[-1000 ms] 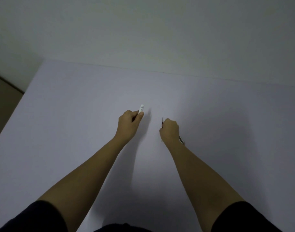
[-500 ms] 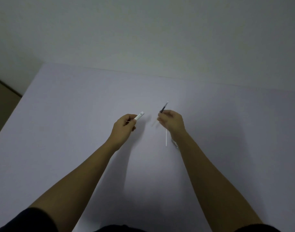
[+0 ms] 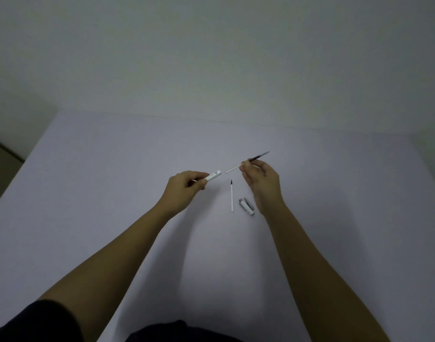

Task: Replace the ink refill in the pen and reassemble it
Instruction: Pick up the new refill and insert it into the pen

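My left hand [image 3: 184, 191] is curled round a short white plastic pen barrel [image 3: 212, 176], thumb and fingers pinched on it so its open end pokes out to the right, raised off the pale lilac matte table [image 3: 88, 193]. Nothing lies between that end and the thin ink refill [image 3: 246, 163] held just to its right — a slim rod, white along the near half and dark toward the pointed tip, tilted up and away. My right hand [image 3: 259, 180] grips it near the middle with the fingertips, the rest of the hand loosely open. Below the gap between my hands, a second thin white refill with a dark tip [image 3: 232, 196] lies flat on the table, pointing away from me. Just beside it sits a stubby white pen cap section with a silvery metal clip [image 3: 246, 206], close by my right wrist — apart from the refill, not touching it.
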{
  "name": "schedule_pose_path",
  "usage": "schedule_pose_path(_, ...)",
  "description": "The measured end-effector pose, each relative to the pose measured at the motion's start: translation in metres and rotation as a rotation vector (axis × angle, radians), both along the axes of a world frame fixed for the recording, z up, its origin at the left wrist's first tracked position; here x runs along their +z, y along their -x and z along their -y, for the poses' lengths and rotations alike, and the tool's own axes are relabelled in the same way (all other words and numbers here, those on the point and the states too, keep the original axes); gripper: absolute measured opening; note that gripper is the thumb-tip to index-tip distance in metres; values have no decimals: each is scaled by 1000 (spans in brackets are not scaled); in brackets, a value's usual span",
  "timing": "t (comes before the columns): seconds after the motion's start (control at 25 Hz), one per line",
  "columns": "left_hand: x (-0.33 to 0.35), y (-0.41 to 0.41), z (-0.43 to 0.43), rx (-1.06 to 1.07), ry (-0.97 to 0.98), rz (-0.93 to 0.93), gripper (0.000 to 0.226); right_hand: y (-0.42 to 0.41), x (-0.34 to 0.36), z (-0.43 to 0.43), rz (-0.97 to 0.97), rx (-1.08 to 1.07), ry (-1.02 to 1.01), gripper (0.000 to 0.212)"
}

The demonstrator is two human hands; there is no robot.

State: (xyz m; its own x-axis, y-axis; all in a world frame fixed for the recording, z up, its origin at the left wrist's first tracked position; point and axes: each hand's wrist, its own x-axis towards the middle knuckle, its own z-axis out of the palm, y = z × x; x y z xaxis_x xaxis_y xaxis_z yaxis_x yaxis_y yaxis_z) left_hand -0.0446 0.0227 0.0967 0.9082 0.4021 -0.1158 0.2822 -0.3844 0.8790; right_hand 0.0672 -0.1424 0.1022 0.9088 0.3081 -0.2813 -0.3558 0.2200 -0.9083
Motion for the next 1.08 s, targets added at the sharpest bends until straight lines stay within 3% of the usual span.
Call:
schedule_pose_path(0.32, 20, 8, 3, -87, -38, 65, 21, 13, 18, 2, 61, 22, -7, 6)
schedule_pose_path(0.48, 25, 10, 4, -82, -80, 92, 21, 17, 22, 2, 106, 132, 58, 4)
schedule_pose_path(0.6, 28, 11, 4, -46, -80, 109, 21, 20, 27, 0, 73, 203, 87, 17)
schedule_pose_path(0.72, 29, 11, 4, -41, -65, 122, 21, 21, 30, -2, 104, 149, 141, 16)
schedule_pose_path(0.84, 31, 11, 6, -37, -50, 134, 21, 19, 32, 1, 109, 67, 72, 8)
schedule_pose_path(1.08, 29, 6, 12, -37, -38, 123, 21, 17, 21, 3, 88, 256, 164, 17)
